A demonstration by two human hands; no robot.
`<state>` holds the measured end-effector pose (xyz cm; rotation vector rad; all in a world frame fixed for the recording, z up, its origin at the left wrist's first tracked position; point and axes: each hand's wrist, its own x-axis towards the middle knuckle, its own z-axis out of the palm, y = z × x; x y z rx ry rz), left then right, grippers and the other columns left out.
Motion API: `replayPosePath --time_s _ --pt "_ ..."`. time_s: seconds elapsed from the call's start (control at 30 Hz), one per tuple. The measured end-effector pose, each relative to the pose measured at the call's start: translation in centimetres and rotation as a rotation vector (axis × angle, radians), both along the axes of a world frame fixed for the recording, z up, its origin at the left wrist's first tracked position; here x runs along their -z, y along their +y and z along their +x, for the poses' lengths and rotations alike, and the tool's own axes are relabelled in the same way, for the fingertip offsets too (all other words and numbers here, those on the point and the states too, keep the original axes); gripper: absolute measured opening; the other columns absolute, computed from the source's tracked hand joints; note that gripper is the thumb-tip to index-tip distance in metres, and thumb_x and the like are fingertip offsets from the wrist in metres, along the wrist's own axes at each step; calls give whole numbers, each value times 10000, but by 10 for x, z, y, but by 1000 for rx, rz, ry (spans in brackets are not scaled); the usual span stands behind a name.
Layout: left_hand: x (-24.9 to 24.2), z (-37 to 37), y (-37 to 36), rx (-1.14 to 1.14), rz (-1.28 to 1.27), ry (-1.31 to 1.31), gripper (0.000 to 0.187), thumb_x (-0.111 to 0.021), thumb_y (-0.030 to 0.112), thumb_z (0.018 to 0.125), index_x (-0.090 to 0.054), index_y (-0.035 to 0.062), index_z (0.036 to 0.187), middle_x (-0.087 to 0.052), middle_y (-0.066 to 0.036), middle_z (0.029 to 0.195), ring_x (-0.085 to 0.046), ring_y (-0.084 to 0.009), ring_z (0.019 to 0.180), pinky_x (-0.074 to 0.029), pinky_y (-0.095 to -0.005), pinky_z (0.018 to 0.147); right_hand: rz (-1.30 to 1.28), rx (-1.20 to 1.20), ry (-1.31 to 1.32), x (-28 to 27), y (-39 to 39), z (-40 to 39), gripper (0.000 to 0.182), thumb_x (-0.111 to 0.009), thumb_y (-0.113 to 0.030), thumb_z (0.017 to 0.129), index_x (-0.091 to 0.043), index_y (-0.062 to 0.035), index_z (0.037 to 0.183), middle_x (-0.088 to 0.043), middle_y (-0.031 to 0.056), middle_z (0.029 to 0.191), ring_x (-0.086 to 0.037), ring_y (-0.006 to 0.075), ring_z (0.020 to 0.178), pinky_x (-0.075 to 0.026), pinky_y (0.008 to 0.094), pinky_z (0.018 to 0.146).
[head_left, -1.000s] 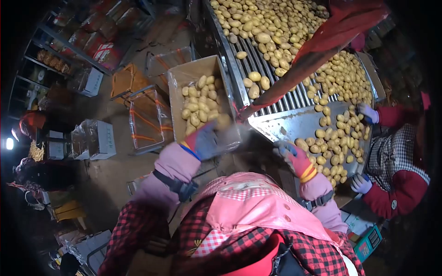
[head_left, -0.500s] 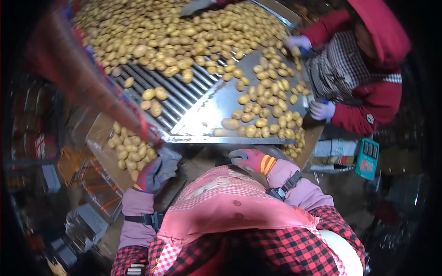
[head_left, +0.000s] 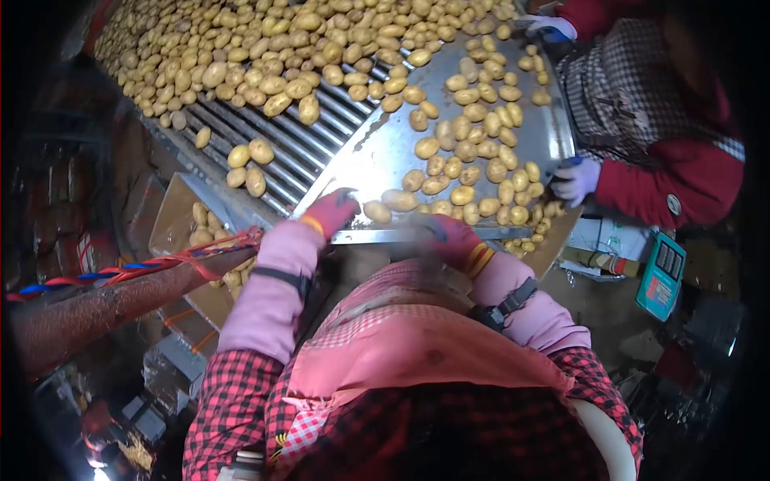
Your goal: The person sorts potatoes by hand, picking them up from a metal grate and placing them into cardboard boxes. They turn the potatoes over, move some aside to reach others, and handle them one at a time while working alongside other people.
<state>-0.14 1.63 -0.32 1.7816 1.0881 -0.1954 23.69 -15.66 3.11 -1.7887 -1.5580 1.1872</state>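
My left hand (head_left: 330, 213), in a red and grey work glove, is over the front edge of the metal tray (head_left: 373, 160), beside the end of the rollers. Just to its right lie two potatoes (head_left: 387, 206) near the tray's lip. My right hand (head_left: 451, 240), gloved the same way, is at the front lip and smeared by motion, so its fingers do not show clearly. More potatoes (head_left: 465, 152) are spread over the right half of the tray, close beyond my right hand.
Potatoes cover the back of the roller table (head_left: 273, 152). A co-worker's gloved hand (head_left: 576, 179) rests at the tray's right edge. A cardboard box (head_left: 172, 216) holding potatoes stands left, behind a rusty pole (head_left: 120, 301) with a twisted cord. A teal scale (head_left: 662, 275) lies at right.
My left hand has moved from beside the potato box up to the tray's front edge. My right hand has shifted to the lip. The co-worker's farther hand has moved back. The view has turned.
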Motion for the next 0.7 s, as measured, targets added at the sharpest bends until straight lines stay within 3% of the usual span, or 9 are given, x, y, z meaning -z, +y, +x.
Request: replayPosePath --time_s 0.07,0.17,0.33,0.4,0.5,0.57,0.63,0.67,0.7 --pt "30 -3 27 -440 269 -164 538 -548 377 889 -473 163 1378 -619 -226 1173 -539 -368 1175 -389 -382 1036 -15 16 -64 9 -1 18 344 -528 -249 898 -599 -52 1171 -638 197 1087 -606 359 1029 -483 415 893" --pt "10 -14 36 -702 928 -312 520 -608 224 875 -484 91 1362 -597 -229 1232 -551 -370 1173 -409 -411 1024 -5 68 -125 26 12 36 355 -512 -211 897 -587 -27 1192 -636 193 1104 -609 339 1032 -481 396 902" --pt "-1 -23 -26 -574 182 -404 344 -602 225 913 -621 53 1211 -651 -131 1175 -635 -221 1055 -464 -321 943 289 -267 102 82 52 -21 360 -543 -197 877 -592 -54 1204 -612 155 1179 -581 306 1090 -463 366 935" --pt "-8 -26 -35 -681 120 -503 343 -586 155 929 -593 24 1245 -661 -108 1144 -635 -160 1014 -475 -274 906 519 -573 -421 73 78 -56 414 -585 -341 863 -582 -177 1243 -524 92 1324 -464 295 1251 -371 438 1039" --pt "-32 -35 -44 -755 81 -613 342 -538 62 948 -542 -50 1271 -649 -105 1137 -613 -143 1027 -473 -261 905 451 -740 -472 61 118 -52 422 -566 -474 861 -612 -243 1211 -526 72 1338 -413 284 1293 -310 433 1083" --pt "-34 -51 -56 -737 52 -668 349 -517 51 957 -520 -61 1287 -645 -106 1138 -609 -144 1037 -466 -262 923 191 -404 -495 88 147 -26 259 -692 -323 790 -713 -171 998 -657 114 1080 -612 241 999 -467 320 894" --pt "-40 -63 -66 -725 29 -690 359 -499 43 966 -496 -75 1306 -637 -115 1153 -603 -155 1060 -456 -264 943 -117 -177 -650 24 157 17 112 -626 -157 773 -697 -80 813 -638 140 876 -587 329 854 -465 439 811" --pt "-36 -67 -75 -767 -5 -719 360 -498 42 966 -495 -73 1307 -636 -118 1157 -604 -158 1062 -457 -265 942 457 139 -721 36 129 26 241 -634 -184 775 -652 -75 990 -614 167 1062 -570 333 1000 -453 462 875" --pt "-30 -70 -85 -806 -45 -748 360 -497 41 966 -495 -72 1308 -635 -121 1161 -604 -161 1064 -458 -265 941 594 -18 -674 34 118 15 313 -644 -205 774 -622 -82 1061 -590 168 1118 -550 341 1051 -448 464 896"
